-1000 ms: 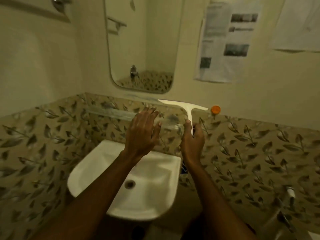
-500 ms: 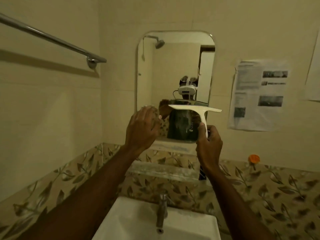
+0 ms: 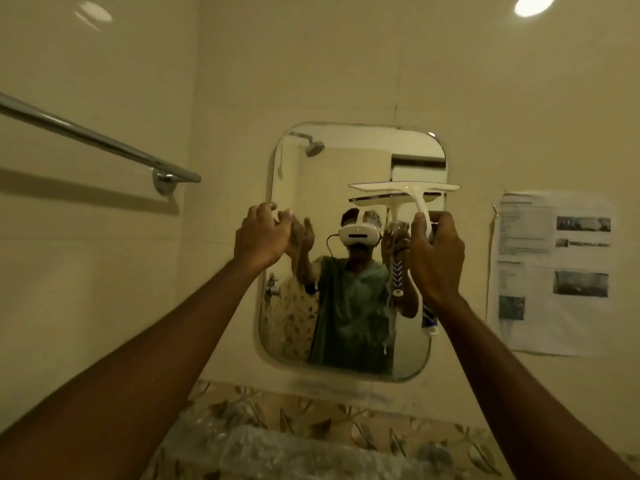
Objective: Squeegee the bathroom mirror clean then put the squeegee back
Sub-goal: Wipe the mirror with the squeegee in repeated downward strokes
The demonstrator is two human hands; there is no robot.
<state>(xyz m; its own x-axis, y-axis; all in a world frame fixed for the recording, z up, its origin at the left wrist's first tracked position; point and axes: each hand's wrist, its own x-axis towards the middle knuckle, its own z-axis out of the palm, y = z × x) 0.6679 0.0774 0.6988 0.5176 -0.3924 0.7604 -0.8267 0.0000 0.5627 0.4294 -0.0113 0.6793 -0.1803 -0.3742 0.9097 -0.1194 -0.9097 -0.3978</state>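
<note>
Gripping the squeegee (image 3: 405, 189), right hand (image 3: 437, 258) fronts mirror (image 3: 349, 161); left hand (image 3: 262, 237) at its edge.

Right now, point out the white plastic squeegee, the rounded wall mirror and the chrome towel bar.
white plastic squeegee (image 3: 401, 187), head view, on the blade head.
rounded wall mirror (image 3: 349, 161), head view, on the upper glass.
chrome towel bar (image 3: 104, 142), head view, on the rod.
</note>
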